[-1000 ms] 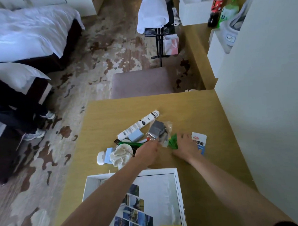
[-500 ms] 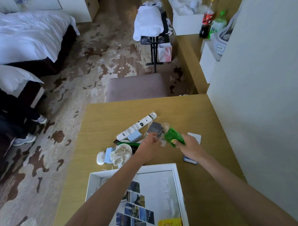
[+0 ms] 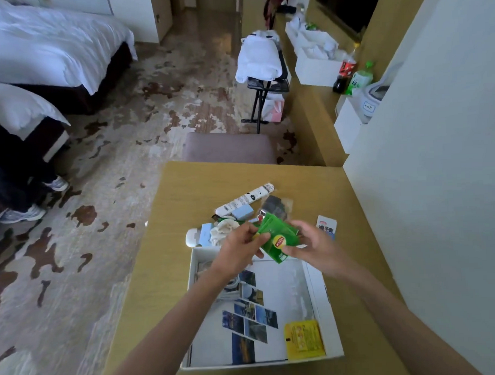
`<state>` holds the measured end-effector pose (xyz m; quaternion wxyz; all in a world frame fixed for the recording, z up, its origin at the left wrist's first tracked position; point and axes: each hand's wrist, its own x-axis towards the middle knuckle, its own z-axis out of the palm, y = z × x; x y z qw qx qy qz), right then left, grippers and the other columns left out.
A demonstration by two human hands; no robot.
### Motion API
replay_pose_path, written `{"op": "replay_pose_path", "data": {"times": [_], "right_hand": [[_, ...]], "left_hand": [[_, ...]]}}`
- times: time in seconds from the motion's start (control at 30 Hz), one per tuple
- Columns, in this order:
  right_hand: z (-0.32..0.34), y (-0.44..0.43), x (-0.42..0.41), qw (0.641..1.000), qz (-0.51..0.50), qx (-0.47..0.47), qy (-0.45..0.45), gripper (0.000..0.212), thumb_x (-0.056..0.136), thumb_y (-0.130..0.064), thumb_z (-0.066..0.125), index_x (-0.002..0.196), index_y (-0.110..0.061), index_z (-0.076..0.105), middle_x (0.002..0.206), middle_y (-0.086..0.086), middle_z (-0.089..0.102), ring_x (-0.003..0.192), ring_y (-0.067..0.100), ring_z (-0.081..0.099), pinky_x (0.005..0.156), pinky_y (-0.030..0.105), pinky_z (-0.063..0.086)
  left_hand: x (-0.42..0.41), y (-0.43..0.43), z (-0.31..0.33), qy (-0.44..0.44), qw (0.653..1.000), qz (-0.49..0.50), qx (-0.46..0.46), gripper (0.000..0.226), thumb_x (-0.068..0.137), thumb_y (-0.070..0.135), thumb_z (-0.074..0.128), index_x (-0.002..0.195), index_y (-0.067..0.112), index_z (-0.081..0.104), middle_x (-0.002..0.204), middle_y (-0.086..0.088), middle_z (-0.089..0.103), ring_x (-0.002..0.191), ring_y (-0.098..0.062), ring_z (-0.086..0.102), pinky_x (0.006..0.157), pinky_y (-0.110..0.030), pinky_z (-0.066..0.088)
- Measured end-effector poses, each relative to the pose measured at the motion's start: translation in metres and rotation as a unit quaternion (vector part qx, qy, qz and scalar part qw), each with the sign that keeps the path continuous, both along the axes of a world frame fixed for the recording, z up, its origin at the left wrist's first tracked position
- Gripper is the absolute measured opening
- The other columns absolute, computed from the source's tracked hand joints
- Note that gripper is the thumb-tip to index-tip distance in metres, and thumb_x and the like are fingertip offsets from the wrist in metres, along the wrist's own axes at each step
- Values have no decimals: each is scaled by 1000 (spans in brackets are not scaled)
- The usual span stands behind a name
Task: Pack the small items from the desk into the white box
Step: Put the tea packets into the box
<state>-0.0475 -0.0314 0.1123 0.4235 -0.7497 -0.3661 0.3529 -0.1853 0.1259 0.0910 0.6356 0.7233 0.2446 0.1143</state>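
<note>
Both hands hold green Lipton tea packets just above the far edge of the white box. My left hand pinches their left side and my right hand grips their right side. The box holds a photo sheet, a yellow sachet and a white cable. On the desk beyond lie a white tube, a pale blue block, a clear bag with a dark item, a white cloth, a white case and a blue-and-white sachet.
A grey wall borders the desk on the right. A padded stool stands at the desk's far edge. Beds and a seated person's shoes are at left, a folding stand with white linen farther back.
The right hand lifted the green packets from the desk and brought them toward the box; the left hand left the pile and joined in holding them. The view tilted up.
</note>
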Motion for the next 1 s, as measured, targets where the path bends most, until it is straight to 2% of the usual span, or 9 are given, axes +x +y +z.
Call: {"op": "replay_pose_path", "data": {"times": [0.13,0.23,0.3,0.4,0.53,0.7,0.77,0.83,1.0], "right_hand": [[-6,-12,-26,997,-1,-41,-58,39,85,-23,73,112,-43,53,102,1,73,87,11,71,79,45,59],[-15,-22,-53,992,29,-80,-95,21,90,-23,66,105,-35,57,85,4,74,71,18,72,74,55,56],[-16,-26,-66,987,47,-98,-120,15,91,-23,64,99,-34,58,81,4,73,66,16,70,70,51,57],[-14,-35,-77,971,94,-153,-156,14,93,-23,62,95,-36,57,80,0,71,70,17,67,67,37,54],[-18,-51,-79,943,144,-219,-203,7,98,-24,53,99,-30,55,91,-4,65,76,10,61,59,26,47],[-30,-58,-80,869,216,-298,-330,20,99,-32,46,113,-24,58,102,5,61,90,18,56,75,34,47],[-38,-60,-80,825,258,-303,-400,22,99,-32,47,114,-22,59,104,7,62,94,21,54,83,36,43],[-45,-60,-79,779,301,-301,-461,20,98,-29,50,113,-20,61,103,7,66,98,22,53,90,40,38],[-57,-62,-75,685,368,-309,-548,14,94,-17,55,103,-15,64,98,10,69,95,26,55,85,41,36]], "left_hand": [[-32,-7,-10,29,999,-29,-30,27,86,33,66,88,9,54,73,-4,66,60,-10,64,51,-29,48],[-60,-13,-23,67,993,-89,-29,34,86,39,65,93,7,54,81,-10,69,68,-14,68,56,-31,50],[-72,-14,-28,86,988,-124,-9,38,87,45,61,95,9,56,86,-12,69,72,-18,68,58,-32,53],[-77,-21,-33,100,983,-149,46,41,89,51,55,90,10,60,76,-3,63,65,-13,63,55,-27,53],[-77,-40,-42,122,971,-190,81,34,92,38,56,89,5,61,77,-6,65,68,-17,66,64,-37,55],[-70,-56,-57,172,952,-222,120,21,90,29,60,91,8,63,86,-9,68,80,-23,69,71,-36,56],[-66,-65,-65,191,942,-247,119,21,89,27,62,102,11,64,92,-7,70,77,-18,68,66,-27,55],[-61,-73,-74,213,933,-263,120,26,89,24,61,110,9,63,98,-12,70,74,-18,67,63,-26,57],[-52,-85,-90,259,919,-263,139,24,92,24,57,108,10,68,98,-11,70,73,-22,69,67,-38,62]]}}
